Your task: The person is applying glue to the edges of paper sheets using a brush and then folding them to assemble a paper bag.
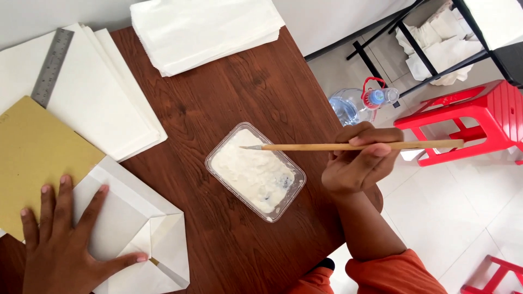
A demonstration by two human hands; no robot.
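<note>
— Wooden brush [359, 146], thin and long, lies level at centre right of the frame, its pale tip over the upper rim of the clear plastic tub [255, 172] of white paste at mid-frame.

— What might go wrong?

— As I judge it, paste could drip off the tip onto the dark wood counter [239, 87], since the bristles hang right at the tub's edge. The folded white paper [136, 228] at lower left could also shift or spring open if the pressure on it slackens.

— And the grip?

— Right hand [357, 163] is closed round the brush handle, fingers curled over it. Left hand [60, 239] is spread flat, holding nothing, pressing the folded paper and the tan card [32, 158] beneath it.

— Around them?

— White sheet stacks [109, 103] and a steel ruler [52, 65] at upper left, a water bottle [359, 103] and red stool [479, 120] on the floor at right.
</note>
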